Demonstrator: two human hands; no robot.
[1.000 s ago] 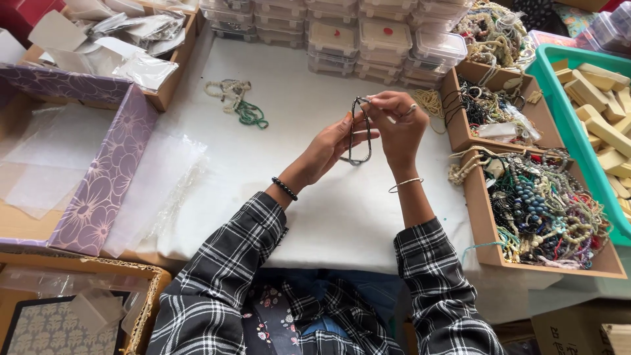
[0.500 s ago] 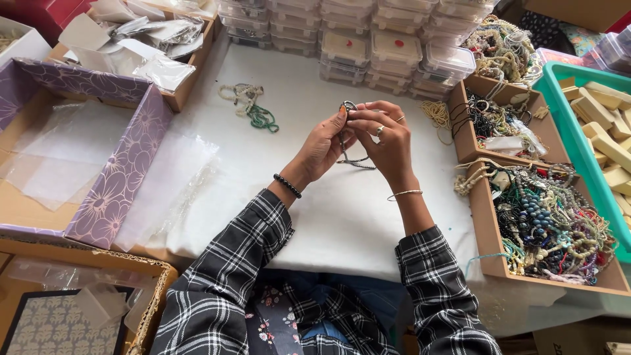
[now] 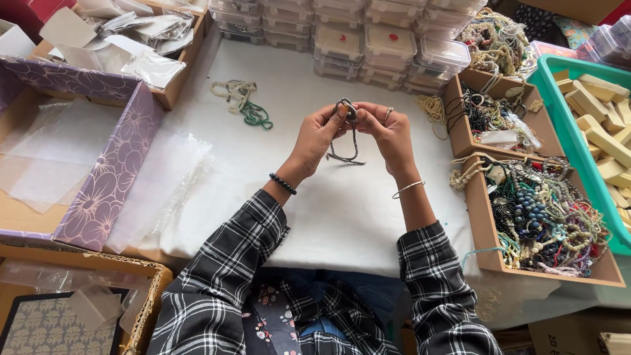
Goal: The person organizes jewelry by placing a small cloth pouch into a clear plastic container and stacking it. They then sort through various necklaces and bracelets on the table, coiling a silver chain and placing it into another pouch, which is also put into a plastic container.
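Note:
Both hands are raised over the white cloth-covered table (image 3: 342, 210) and meet at a dark beaded necklace (image 3: 347, 141). My left hand (image 3: 320, 135) pinches its top near a small brown pendant, and my right hand (image 3: 389, 131) grips the same spot from the other side. The strand hangs in a loop below the fingers, down to the cloth. A black bead bracelet sits on my left wrist, a thin metal bangle on my right wrist.
Green and pale bead strands (image 3: 240, 102) lie on the cloth at the back left. Cardboard trays of mixed bead jewellery (image 3: 552, 217) stand at the right, next to a green bin of tan blocks (image 3: 601, 131). Stacked clear boxes (image 3: 368, 46) line the back. A purple floral box (image 3: 105, 177) sits left.
The hands have closed together on the necklace; the wide loop held open a second ago now hangs gathered below the fingers. The view has shifted slightly.

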